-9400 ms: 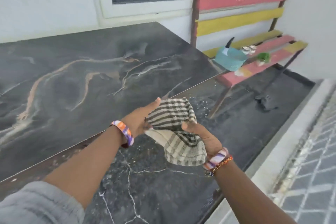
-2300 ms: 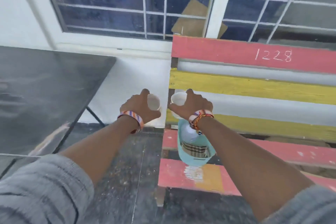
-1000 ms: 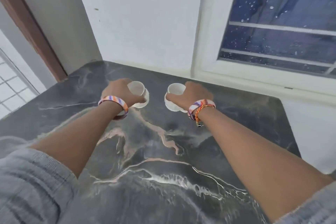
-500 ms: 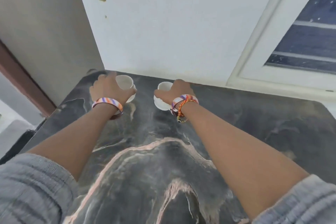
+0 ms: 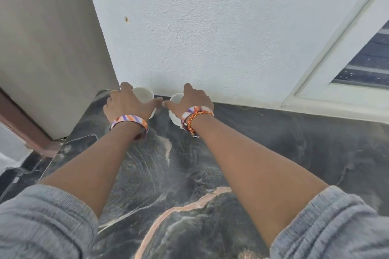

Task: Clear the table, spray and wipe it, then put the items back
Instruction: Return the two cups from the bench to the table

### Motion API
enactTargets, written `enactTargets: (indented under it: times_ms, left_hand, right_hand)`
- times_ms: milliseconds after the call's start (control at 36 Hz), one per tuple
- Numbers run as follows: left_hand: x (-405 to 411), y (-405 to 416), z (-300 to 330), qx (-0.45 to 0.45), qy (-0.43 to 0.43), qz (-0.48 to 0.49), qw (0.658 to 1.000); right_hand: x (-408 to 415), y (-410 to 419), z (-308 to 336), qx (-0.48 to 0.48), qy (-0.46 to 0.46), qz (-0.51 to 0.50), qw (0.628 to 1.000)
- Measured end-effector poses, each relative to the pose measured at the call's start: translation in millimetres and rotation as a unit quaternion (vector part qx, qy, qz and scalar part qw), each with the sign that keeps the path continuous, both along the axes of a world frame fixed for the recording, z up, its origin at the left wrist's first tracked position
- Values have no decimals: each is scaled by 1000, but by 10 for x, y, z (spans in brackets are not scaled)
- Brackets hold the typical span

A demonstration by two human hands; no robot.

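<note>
Two small white cups stand at the far edge of the dark marbled table, close to the wall. My left hand grips the left cup from above and the side, fingers wrapped around it. My right hand grips the right cup the same way, thumb pointing left. Both cups are at the table's surface; whether they touch it I cannot tell. Each hand hides most of its cup.
A white textured wall rises directly behind the cups. A grey pillar with a brown door frame stands at the left, by the table's left corner. A white window frame is at the right.
Both hands have carried the cups farther forward across the table to its back edge by the wall, and lowered them to the surface.
</note>
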State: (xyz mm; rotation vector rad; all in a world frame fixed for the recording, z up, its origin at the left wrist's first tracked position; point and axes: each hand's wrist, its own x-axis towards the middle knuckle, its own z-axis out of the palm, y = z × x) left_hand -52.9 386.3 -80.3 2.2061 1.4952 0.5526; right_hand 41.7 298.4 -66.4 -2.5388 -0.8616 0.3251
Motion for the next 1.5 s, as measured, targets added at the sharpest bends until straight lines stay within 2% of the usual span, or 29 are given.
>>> enactTargets:
  times_ms: [111,194,306,389,528,583,833,1278,1389,1500]
  left_hand:
    - [67,47,-51,-8,-9,14,1000]
    - [86,55,-71,-14,-15,22,1000]
    - [67,57,-68,-25,-12,15,999]
    - [13,57,-103,-51,-26,0,998]
    - [-83,27,-249,-82,-153,-78,982]
    - [-115,14,-268,-72,-171,-75,980]
    - [-54,68,-280,-48,-183,-41,981]
    - [35,174,-319,-23,-160,-50,986]
    - [12,49,-326,19,-139,-44,989]
    - [-1,-227,-211,123,-123,-72,982]
  right_hand:
    - [23,42,-61,7,0,-10,1000]
    - [48,8,-111,37,58,-41,997]
    - [38,-146,-336,213,152,-83,962]
    - [-82,-339,-538,310,145,-72,937]
    - [-90,-464,-668,259,96,53,960]
    - [-71,-416,-666,256,85,79,960]
    - [-29,-242,-613,233,94,74,965]
    - [72,-145,-540,199,89,85,972]
    - [93,-205,-541,180,79,104,975]
    - [115,-356,-448,166,56,91,980]
